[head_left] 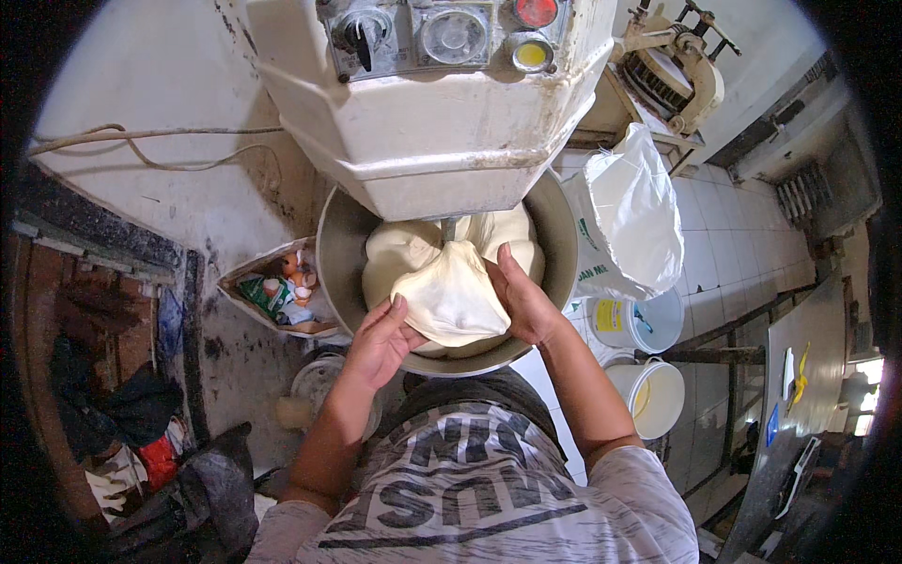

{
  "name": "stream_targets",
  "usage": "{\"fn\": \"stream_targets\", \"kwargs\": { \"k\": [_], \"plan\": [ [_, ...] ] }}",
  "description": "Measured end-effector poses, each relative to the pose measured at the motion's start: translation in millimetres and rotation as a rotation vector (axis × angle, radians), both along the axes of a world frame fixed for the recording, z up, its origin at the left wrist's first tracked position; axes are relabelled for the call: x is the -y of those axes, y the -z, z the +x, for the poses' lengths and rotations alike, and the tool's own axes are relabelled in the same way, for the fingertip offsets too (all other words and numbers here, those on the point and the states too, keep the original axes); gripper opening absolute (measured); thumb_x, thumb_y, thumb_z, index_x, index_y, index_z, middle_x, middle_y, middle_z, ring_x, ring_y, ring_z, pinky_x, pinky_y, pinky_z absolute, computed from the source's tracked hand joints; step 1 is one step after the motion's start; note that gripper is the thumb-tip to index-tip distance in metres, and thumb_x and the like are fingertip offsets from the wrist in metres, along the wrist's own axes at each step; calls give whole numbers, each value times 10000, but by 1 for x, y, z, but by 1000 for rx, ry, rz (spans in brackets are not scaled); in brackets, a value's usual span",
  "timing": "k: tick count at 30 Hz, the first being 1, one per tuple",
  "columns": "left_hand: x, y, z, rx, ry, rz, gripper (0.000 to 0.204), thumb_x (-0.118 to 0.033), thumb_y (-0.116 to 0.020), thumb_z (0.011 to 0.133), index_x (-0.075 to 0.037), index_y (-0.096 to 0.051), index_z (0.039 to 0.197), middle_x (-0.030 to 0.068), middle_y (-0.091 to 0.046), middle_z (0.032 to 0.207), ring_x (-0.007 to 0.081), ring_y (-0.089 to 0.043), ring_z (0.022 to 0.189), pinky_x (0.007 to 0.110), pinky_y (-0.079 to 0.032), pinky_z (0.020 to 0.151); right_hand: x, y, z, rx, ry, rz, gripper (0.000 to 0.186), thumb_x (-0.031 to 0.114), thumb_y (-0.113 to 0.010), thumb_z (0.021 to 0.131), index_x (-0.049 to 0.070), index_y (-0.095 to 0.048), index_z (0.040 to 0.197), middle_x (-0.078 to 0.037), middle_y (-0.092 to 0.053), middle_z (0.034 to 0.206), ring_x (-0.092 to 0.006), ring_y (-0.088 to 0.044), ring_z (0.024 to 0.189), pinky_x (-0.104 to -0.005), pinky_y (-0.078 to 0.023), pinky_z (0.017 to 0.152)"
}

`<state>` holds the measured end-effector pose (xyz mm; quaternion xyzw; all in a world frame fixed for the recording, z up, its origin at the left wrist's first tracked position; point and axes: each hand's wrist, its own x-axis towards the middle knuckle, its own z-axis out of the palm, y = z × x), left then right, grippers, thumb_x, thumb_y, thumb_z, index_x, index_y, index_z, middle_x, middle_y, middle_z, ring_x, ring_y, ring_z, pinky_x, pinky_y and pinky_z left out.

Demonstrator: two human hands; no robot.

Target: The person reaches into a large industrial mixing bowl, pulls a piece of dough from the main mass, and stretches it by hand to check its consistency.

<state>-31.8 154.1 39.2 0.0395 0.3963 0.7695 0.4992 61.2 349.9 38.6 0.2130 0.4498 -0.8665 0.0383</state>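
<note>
A steel mixing bowl (334, 263) sits under a white floury mixer (423, 132), with pale dough (395, 249) in it round a metal shaft. A thin stretched sheet of this dough (456, 296) is held up at the front of the bowl, translucent in its middle. My left hand (381, 343) pinches its lower left edge between thumb and fingers. My right hand (526, 305) grips its right side, with the thumb raised along the edge and the other fingers hidden behind the sheet.
A bag (282, 315) of eggshells and rubbish stands left of the bowl; a white sack (639, 216) and buckets (658, 399) stand right. A control panel (446, 38) tops the mixer. A hand-operated press (672, 80) is at back right, a metal table (789, 432) at far right.
</note>
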Motion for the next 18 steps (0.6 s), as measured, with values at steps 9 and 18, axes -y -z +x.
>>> {"fn": "stream_targets", "kwargs": {
  "k": [9, 18],
  "plan": [
    [2, 20, -6, -32, -39, -63, 501, -421, -382, 927, -44, -412, 1255, 114, -524, 1209, 255, -501, 1124, 445, -417, 933, -4, -41, 13, 149, -191, 511, 571, 493, -445, 884, 7, -519, 1175, -174, -479, 1237, -263, -447, 1146, -362, -352, 950],
    [-9, 42, 18, 116, -11, -148, 362, -334, -420, 936, -104, -486, 1207, 80, -587, 1069, 187, -587, 925, 334, -512, 725, 34, -27, 18, -560, -374, 1277, 340, 323, -643, 784, 35, -643, 964, -136, -549, 1066, -302, -473, 1084, -447, -268, 1001]
  ]
}}
